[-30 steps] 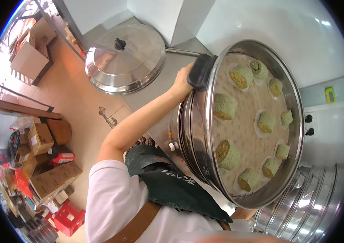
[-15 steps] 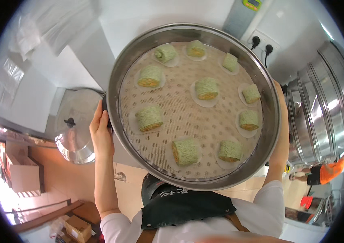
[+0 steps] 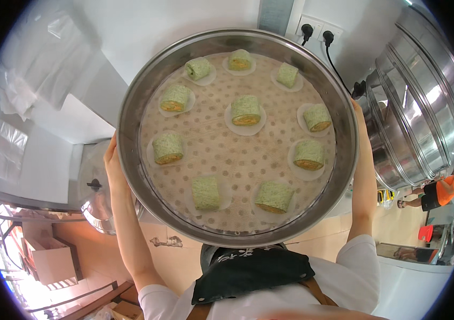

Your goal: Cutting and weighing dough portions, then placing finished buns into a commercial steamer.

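Observation:
Held up between my hands is a large round steel steamer basket [image 3: 131,101], lined with a perforated cream mat [image 3: 227,170]. Several pieces of green steamed-bun roll with orange-yellow filling sit apart on it, each on a round paper; one green roll [image 3: 246,110] lies close to the middle. My left hand [image 3: 112,161] grips the basket's left side, its fingers partly hidden by the wall. On the opposite side my right hand [image 3: 357,114] is closed on the rim, mostly hidden behind it.
Stacked steel steamer baskets [image 3: 413,106] stand at the right, near two black plugs [image 3: 328,37] on the wall. A steel lid [image 3: 96,205] with a black knob lies at the left. Cardboard boxes [image 3: 50,261] are on the floor. A person in orange [image 3: 445,192] is far right.
The basket sits further left in view, and has turned or tilted slightly with the rolls keeping their layout. The wall, lid and stacked baskets have shifted in view too. Both hands keep their hold.

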A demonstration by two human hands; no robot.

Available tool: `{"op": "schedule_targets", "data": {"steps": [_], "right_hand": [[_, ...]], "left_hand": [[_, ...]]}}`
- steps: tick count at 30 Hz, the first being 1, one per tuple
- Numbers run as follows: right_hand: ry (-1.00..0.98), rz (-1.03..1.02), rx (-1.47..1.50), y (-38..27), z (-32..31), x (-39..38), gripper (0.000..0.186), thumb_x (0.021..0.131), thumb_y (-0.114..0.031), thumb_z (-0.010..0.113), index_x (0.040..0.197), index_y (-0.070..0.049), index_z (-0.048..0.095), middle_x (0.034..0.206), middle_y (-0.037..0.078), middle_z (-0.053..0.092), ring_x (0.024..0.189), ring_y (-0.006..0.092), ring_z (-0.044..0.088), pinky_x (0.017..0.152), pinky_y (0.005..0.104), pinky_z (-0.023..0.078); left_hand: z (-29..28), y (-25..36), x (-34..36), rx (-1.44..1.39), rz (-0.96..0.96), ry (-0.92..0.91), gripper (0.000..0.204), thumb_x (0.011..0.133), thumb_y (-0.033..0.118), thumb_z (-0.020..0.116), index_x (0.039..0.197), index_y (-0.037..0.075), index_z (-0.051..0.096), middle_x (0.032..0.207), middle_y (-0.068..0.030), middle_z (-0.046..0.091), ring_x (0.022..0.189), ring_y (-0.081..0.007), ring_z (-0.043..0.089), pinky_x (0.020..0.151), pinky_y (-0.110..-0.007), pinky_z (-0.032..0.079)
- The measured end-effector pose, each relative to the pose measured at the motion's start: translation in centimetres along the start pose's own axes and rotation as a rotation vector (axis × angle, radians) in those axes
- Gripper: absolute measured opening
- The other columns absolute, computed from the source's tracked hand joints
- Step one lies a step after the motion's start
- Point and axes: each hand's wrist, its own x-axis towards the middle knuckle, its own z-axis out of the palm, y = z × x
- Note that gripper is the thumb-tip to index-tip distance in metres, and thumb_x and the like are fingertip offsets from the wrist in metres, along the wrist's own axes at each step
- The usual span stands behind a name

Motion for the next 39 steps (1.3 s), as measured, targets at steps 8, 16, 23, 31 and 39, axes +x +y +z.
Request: {"op": "schedule_targets", "data": {"steps": [8,16,23,31,39], "right_hand": [[0.326,-0.14,-0.302,-3.3,0.6,-4.0,0.029,0.094,-0.016,0.057,0.117,-0.001,0.062,0.106,0.006,0.066,0.091,0.0108,0.059,0.079,0.0225,0.044],[0.473,-0.065,-0.396,2.1,-2.7,-21.6,0.024,0.096,-0.017,0.053,0.106,0.0,0.065,0.095,0.004,0.066,0.087,0.0113,0.059,0.067,0.0252,0.047],[0.869,0.357,-0.306,10.2,1.3,-48.8,0.024,0.094,-0.016,0.053,0.105,0.001,0.065,0.092,0.008,0.068,0.08,0.0126,0.061,0.061,0.0248,0.049],[0.87,0.696,-0.616,9.2,10.4,-70.4,0.021,0.089,-0.015,0.058,0.099,0.002,0.067,0.081,0.011,0.069,0.07,0.0136,0.065,0.062,0.0282,0.051],[1.173,0.864,-0.34,14.4,13.1,-89.5,0.024,0.088,-0.016,0.058,0.105,0.0,0.066,0.085,0.008,0.069,0.07,0.0132,0.066,0.056,0.0267,0.052]], "left_hand": [[-1.2,-0.6,-1.0,0.038,0.126,0.141,0.039,0.098,0.016,0.045,0.134,0.001,0.047,0.12,-0.0074,0.056,0.101,-0.0122,0.055,0.085,-0.025,0.045],[-11.2,-10.2,-11.2,0.237,0.163,0.439,0.031,0.094,0.023,0.055,0.116,0.001,0.06,0.103,-0.0056,0.061,0.09,-0.012,0.053,0.08,-0.026,0.042],[-10.3,-20.4,-25.6,0.243,-0.358,-0.092,0.013,0.091,0.009,0.057,0.096,0.001,0.065,0.077,-0.0031,0.06,0.066,-0.0084,0.051,0.059,-0.023,0.043],[-5.4,-25.8,-31.6,0.337,-0.381,-0.942,0.015,0.091,0.005,0.055,0.104,0.001,0.063,0.085,-0.0044,0.062,0.067,-0.0083,0.052,0.062,-0.022,0.044],[1.5,-27.5,-39.4,0.409,-0.306,-1.11,0.015,0.091,0.004,0.055,0.103,0.0,0.063,0.081,-0.003,0.059,0.064,-0.0075,0.05,0.059,-0.021,0.042]]}}
